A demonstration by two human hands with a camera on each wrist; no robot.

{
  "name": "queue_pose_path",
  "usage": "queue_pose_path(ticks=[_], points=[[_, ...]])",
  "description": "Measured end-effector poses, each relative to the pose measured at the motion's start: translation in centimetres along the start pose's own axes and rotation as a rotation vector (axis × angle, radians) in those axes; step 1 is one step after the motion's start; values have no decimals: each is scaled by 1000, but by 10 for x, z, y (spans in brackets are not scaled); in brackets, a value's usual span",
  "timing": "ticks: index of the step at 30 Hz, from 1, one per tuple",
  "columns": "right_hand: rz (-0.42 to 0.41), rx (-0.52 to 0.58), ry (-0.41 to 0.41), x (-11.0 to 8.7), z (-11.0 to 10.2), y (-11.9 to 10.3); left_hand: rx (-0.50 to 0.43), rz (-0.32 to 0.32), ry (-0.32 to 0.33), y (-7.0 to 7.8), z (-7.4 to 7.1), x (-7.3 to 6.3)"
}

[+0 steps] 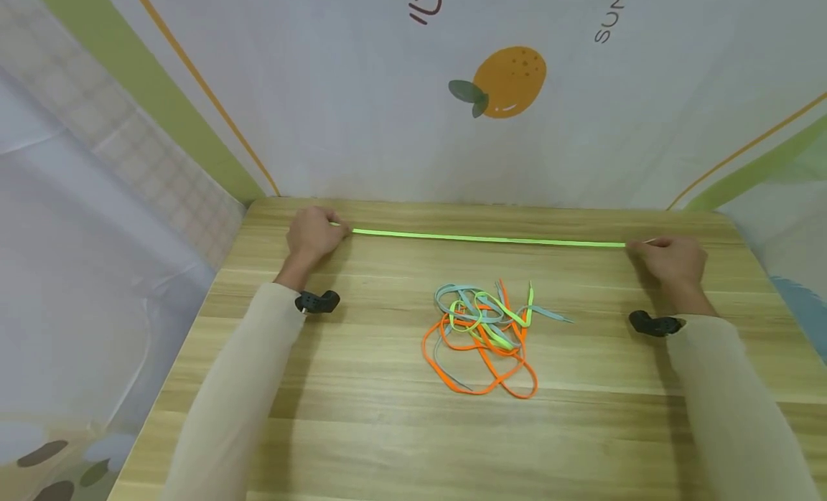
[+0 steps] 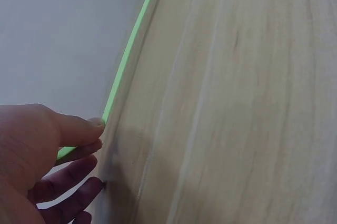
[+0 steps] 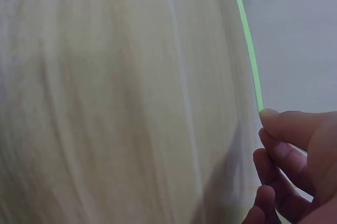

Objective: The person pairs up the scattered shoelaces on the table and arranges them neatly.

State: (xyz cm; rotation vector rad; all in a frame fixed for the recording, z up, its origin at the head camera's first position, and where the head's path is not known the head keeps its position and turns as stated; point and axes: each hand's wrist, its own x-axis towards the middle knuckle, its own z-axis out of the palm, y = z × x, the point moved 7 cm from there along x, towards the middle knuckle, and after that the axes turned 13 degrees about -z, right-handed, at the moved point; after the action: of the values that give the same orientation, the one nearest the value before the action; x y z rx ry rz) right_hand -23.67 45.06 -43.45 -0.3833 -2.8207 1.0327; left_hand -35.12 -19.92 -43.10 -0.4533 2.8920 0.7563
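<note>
A flat neon-green shoelace runs straight and taut from side to side near the table's far edge. At its left end my left hand pinches it between thumb and forefinger; in the left wrist view a short green piece shows behind the thumb. My right hand pinches the other end with thumb and forefinger, the other fingers loosely bent below. Nearer to me, between the two arms, lies a loose tangle of shoelaces: orange ones, grey-blue ones and neon-green ones.
The wooden table ends at a white cloth backdrop printed with fruit, right behind the stretched lace. More cloth hangs along the left side. A small black device sits on each wrist.
</note>
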Motion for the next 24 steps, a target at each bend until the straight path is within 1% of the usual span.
queue_pose_path(ticks=[1, 2, 3, 4, 6, 8, 14, 21, 24], points=[[0, -9, -7, 0, 1, 0, 0, 2, 2, 0, 0, -1], [3, -13, -14, 0, 3, 0, 11, -2, 10, 5, -4, -12], [2, -16, -18, 0, 4, 0, 14, 0, 11, 5, -4, -13], [2, -19, -21, 0, 5, 1, 13, 1, 7, 7, -6, -18], [4, -24, -28, 0, 6, 2, 19, 7, 10, 7, -6, -21], [11, -19, -29, 1, 8, 4, 27, 5, 11, 6, -5, -21], [-10, -35, -28, 2, 12, 1, 34, 2, 28, 6, -4, -19], [-24, -51, -2, 1, 12, -3, 0, 20, 32, 6, -5, -22], [-14, -33, 1, 1, 11, -2, -9, 22, 36, 6, -6, -21]])
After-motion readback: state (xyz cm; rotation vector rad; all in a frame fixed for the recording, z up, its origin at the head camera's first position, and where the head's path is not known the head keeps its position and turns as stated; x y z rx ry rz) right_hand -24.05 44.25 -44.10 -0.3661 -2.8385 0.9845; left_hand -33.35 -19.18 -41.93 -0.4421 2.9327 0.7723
